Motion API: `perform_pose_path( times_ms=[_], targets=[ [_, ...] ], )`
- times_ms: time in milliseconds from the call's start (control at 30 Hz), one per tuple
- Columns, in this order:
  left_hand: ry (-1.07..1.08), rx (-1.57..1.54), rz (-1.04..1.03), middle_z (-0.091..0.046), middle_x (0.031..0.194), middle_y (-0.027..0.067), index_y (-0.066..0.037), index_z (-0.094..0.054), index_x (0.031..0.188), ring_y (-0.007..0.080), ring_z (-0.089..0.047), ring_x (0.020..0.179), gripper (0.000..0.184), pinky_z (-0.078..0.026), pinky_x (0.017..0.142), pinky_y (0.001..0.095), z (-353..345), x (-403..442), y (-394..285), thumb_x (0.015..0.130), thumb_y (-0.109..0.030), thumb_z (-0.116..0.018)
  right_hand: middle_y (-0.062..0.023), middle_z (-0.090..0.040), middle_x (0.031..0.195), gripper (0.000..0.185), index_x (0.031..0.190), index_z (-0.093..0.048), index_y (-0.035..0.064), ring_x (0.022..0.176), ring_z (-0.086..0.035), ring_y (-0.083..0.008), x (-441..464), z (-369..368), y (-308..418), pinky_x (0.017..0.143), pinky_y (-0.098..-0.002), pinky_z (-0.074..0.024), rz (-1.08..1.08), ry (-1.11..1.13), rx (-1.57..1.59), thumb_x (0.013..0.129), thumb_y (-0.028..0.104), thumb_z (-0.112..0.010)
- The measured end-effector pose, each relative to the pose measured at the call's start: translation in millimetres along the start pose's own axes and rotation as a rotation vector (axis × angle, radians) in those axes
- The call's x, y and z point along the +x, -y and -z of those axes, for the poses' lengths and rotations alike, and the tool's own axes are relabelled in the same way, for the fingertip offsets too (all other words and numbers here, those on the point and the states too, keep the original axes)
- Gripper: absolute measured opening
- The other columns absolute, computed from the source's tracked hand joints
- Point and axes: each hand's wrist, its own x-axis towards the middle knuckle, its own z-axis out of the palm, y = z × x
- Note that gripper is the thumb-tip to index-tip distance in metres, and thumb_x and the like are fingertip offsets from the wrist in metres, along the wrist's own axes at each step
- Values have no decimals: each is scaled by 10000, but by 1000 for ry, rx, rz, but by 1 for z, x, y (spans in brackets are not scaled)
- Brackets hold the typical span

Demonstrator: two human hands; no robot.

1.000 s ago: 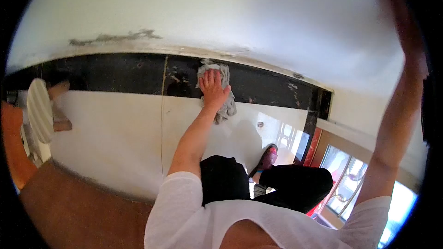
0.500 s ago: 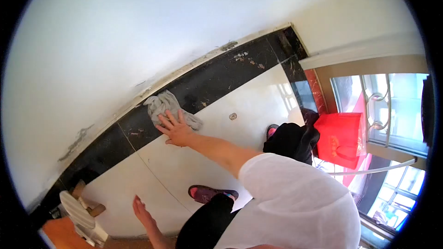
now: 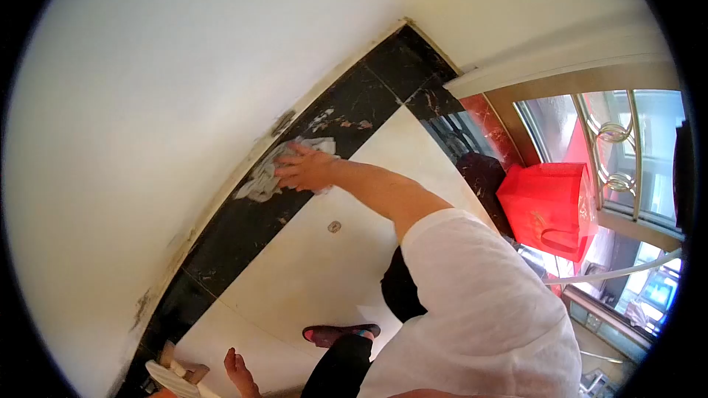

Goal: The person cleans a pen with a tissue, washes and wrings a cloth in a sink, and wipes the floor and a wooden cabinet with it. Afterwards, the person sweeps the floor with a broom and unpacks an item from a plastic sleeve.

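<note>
My right hand [image 3: 306, 167] lies on a crumpled grey-white cloth [image 3: 258, 183], its fingers stretched out and spread over the top. The cloth rests on the black tile border [image 3: 232, 239] at the foot of the white wall, bunched on both sides of the hand. Pale and brownish marks [image 3: 324, 118] show on the border just beyond the cloth. Down at the lower left, my left hand [image 3: 240, 372] hangs away from the cloth with its fingers extended and nothing in them.
A red bag [image 3: 549, 206] stands at the right by the glazed door [image 3: 612, 155], with a dark bag [image 3: 481, 177] beside it. At lower left is part of a small stool [image 3: 173, 379]. My slippered foot [image 3: 341, 335] is on the pale floor [image 3: 295, 280], which has a round drain cover [image 3: 334, 227].
My right hand and the cloth have moved along the black border toward the corner, and the cloth is more spread out. The view has turned and shifted.
</note>
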Motion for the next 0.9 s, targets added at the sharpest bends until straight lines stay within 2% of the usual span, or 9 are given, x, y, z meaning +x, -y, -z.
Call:
perform_pose_path(
  times_ms=[67,167,233,333,367,433,633,800,900],
  targets=[
    [10,34,-98,-500,1020,41,-17,-482,1139,137,-439,903,385,-355,779,269,-7,4,-24,818,-224,-533,44,-199,1380,422,1261,-354,272,1285,-102,-219,-39,10,-17,1017,-526,-47,-255,99,51,858,392,-388],
    [22,117,-214,-495,1032,56,-12,-486,1127,165,-438,945,398,-356,825,296,-29,-12,-84,815,-251,-545,12,-271,1339,427,1233,-406,261,1274,-137,-245,-104,10,-50,1014,-517,-77,-540,-27,-45,836,417,-415],
    [21,177,-240,-492,1047,65,-11,-488,1122,180,-436,967,407,-353,850,311,-45,-18,-116,813,-267,-552,-23,-240,1358,448,1272,-350,238,1275,-129,-267,-137,43,-77,1008,-528,-71,-844,194,187,856,403,-380],
    [81,333,-284,-507,1086,111,-10,-496,1101,221,-480,991,308,-406,827,337,-60,-12,-134,827,-149,-515,-45,-249,1347,452,1262,-367,190,1265,-151,-270,-180,22,-118,1006,-503,-111,-1230,-2,-34,858,393,-379],
    [94,355,-284,-504,1086,126,-13,-500,1098,240,-480,997,302,-411,826,348,-66,-8,-133,823,-136,-516,-45,-249,1347,452,1262,-367,190,1265,-151,-270,-195,15,-137,1006,-503,-111,-1238,-10,-28,858,393,-379],
    [165,537,-376,-504,1075,135,-14,-501,1100,247,-480,1001,298,-413,826,356,-83,-11,-141,818,-110,-514,-86,-333,1252,450,1180,-442,171,1135,-319,-268,-218,5,-164,924,-462,-285,-1183,-332,-132,758,276,-557],
    [308,459,-262,-511,1085,122,-12,-503,1102,225,-494,988,305,-417,814,316,-128,-37,-180,805,-84,-509,-74,-354,1229,417,1147,-467,221,1114,-333,-288,-229,33,-152,903,-462,-321,-1328,-216,135,743,244,-565],
    [343,500,-426,-515,1094,137,-15,-502,1112,245,-514,968,313,-427,800,321,-133,-42,-180,810,-96,-510,-93,-388,1184,478,1106,-498,213,1057,-374,-333,-299,7,-54,854,-438,-369,-1424,-327,142,642,156,-596],
    [389,439,-422,-518,1090,145,-16,-501,1119,245,-520,962,319,-429,799,323,-131,-42,-164,815,-110,-513,-123,-384,1181,457,1069,-524,197,1058,-376,-349,-340,-19,36,888,-439,-330,-1481,-278,162,620,164,-601]
  ],
)
